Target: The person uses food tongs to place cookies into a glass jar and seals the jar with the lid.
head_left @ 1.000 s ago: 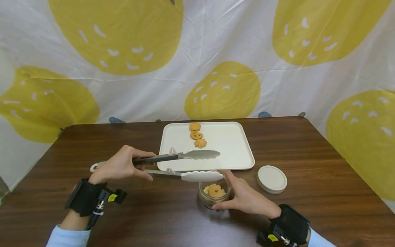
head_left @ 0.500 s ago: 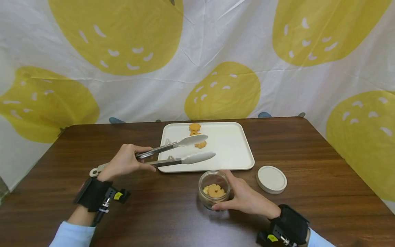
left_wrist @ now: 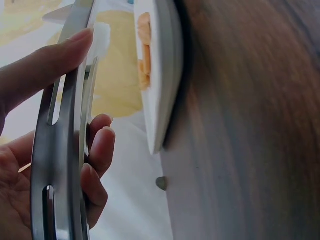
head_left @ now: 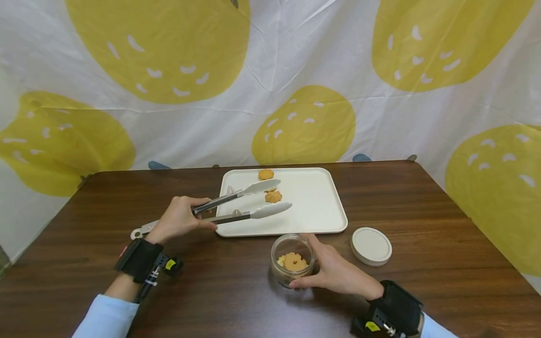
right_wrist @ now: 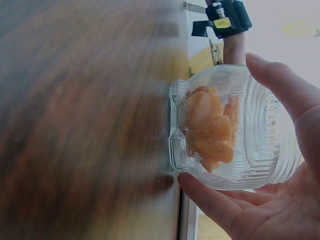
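Note:
My left hand (head_left: pixel 179 218) grips a pair of metal tongs (head_left: pixel 228 199) with pale scalloped tips, its arms spread apart over the white tray (head_left: pixel 314 206). Between and behind the tips lie a flower-shaped cookie (head_left: pixel 273 196) and a round cookie (head_left: pixel 266 174); a pretzel-shaped one is mostly hidden by the upper tip. In the left wrist view, thumb and fingers wrap the slotted tong arms (left_wrist: pixel 57 145). My right hand (head_left: pixel 336 270) holds an uncapped glass jar (head_left: pixel 279 272) upright on the table. Several cookies (right_wrist: pixel 210 125) sit in the jar, seen through its wall in the right wrist view.
A round white lid (head_left: pixel 372 246) lies on the brown wooden table (head_left: pixel 203 291), right of the jar. The tray stands toward the back edge. Behind the table hangs a white cloth (head_left: pixel 203 134) with yellow shapes.
My left hand has carried the tongs from above the jar and the tray's front edge back and up over the cookies on the tray. My right hand and the jar stay in place.

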Motion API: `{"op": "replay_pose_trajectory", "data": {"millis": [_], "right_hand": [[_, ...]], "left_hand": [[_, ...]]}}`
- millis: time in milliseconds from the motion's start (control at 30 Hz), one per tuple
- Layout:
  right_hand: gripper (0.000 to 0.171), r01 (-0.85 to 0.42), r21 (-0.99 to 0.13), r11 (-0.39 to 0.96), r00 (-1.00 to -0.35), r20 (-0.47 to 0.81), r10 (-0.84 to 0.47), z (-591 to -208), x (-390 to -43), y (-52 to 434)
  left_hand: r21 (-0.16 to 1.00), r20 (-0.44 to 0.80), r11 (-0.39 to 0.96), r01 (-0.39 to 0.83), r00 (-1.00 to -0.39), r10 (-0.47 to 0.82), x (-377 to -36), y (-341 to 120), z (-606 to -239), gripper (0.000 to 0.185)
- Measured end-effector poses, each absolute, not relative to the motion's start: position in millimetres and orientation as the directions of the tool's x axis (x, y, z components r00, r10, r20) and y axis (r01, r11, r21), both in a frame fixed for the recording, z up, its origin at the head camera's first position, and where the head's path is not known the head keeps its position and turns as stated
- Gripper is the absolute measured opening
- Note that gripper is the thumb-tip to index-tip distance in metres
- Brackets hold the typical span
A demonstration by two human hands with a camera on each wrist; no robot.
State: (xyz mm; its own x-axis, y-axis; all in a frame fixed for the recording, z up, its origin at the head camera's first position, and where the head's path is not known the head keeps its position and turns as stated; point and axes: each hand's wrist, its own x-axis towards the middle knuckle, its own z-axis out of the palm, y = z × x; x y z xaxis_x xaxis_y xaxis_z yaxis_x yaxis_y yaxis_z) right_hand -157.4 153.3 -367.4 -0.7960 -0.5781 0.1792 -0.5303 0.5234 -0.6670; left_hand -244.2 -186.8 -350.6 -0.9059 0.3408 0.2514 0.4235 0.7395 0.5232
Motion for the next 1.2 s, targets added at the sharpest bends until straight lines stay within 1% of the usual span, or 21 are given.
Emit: {"op": "replay_pose_trajectory", "data": {"millis": [167, 400, 500, 800, 1067, 1200], "right_hand": [[0.081, -0.530, -0.662, 0.529, -0.797, 0.177, -0.577, -368, -157, 154], [0.081, -0.533, -0.656, 0.535, -0.797, 0.177, -0.577, -369, -157, 154], [0.081, -0.534, -0.653, 0.537, -0.797, 0.177, -0.577, -369, -158, 154], [0.080, -0.528, -0.657, 0.537, -0.799, 0.171, -0.577, -369, -158, 154], [0.081, -0.540, -0.656, 0.528, -0.791, 0.180, -0.585, -370, -158, 154], [0.081, -0.538, -0.660, 0.524, -0.790, 0.179, -0.586, -370, -158, 154]], "left_hand": [[0.513, 0.254, 0.746, 0.424, -0.905, 0.340, -249, -185, -356, 0.059], [0.517, 0.225, 0.757, 0.400, -0.916, 0.331, -252, -184, -362, 0.045], [0.516, 0.213, 0.765, 0.386, -0.923, 0.322, -253, -184, -363, 0.046], [0.501, 0.196, 0.782, 0.370, -0.929, 0.314, -255, -183, -365, 0.061], [0.500, 0.150, 0.795, 0.343, -0.939, 0.311, -256, -180, -365, 0.059], [0.491, 0.137, 0.804, 0.336, -0.941, 0.310, -257, -179, -364, 0.065]]}}
